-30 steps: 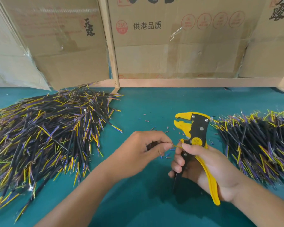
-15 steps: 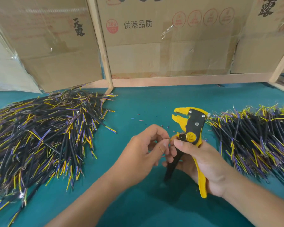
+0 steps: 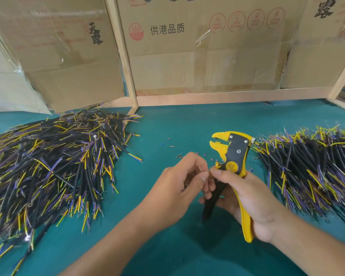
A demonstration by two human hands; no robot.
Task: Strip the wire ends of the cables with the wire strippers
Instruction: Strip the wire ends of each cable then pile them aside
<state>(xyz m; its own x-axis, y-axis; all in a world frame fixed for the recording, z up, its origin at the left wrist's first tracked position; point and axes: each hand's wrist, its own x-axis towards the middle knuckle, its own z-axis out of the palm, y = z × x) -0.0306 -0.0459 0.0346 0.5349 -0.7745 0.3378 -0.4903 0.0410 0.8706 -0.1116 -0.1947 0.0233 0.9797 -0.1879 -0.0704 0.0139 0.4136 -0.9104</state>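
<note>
Cardboard boxes (image 3: 187, 46) wall the back of a teal worktop (image 3: 177, 124). At its centre the left hand (image 3: 179, 188) pinches a thin wire end (image 3: 208, 171) between thumb and curled fingers, meeting the right hand (image 3: 245, 198), which grips the yellow-and-black wire strippers (image 3: 232, 156) upright, jaws parted and facing left, just above the pinch. Heaps of black cables with yellow and purple wires lie well apart to the left (image 3: 48, 166) and right (image 3: 311, 170).
</note>
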